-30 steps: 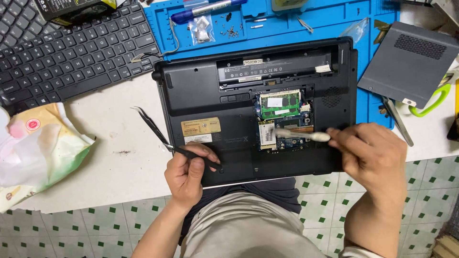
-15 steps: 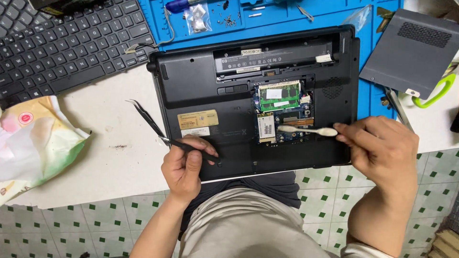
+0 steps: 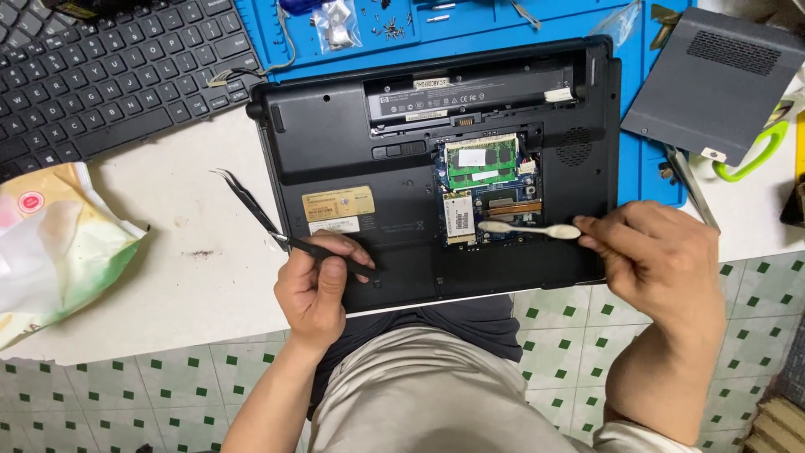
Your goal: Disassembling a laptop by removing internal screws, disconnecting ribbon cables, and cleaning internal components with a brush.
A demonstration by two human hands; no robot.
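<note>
Bench (image 3: 193, 285): white top, carrying everything listed.

Blue work mat (image 3: 637, 126): behind and to the right of the laptop.

Laptop (image 3: 335, 143): black, upside down at bench centre, bottom compartment open with circuit boards exposed.

Detached keyboard (image 3: 109, 75): left of and behind the laptop.

Grey access cover (image 3: 713, 80): right of the laptop, on the mat.

Crumpled wrapper (image 3: 59, 243): far left of the laptop.

Right hand (image 3: 662, 252): at the laptop's right front, fingers pinching a cotton swab (image 3: 528, 227) whose tip lies over the open compartment. Light, short strokes likely suit these boards best.

Left hand (image 3: 314, 285): on the laptop's front left edge, closed around black tweezers (image 3: 260, 214) pointing away leftward.
</note>
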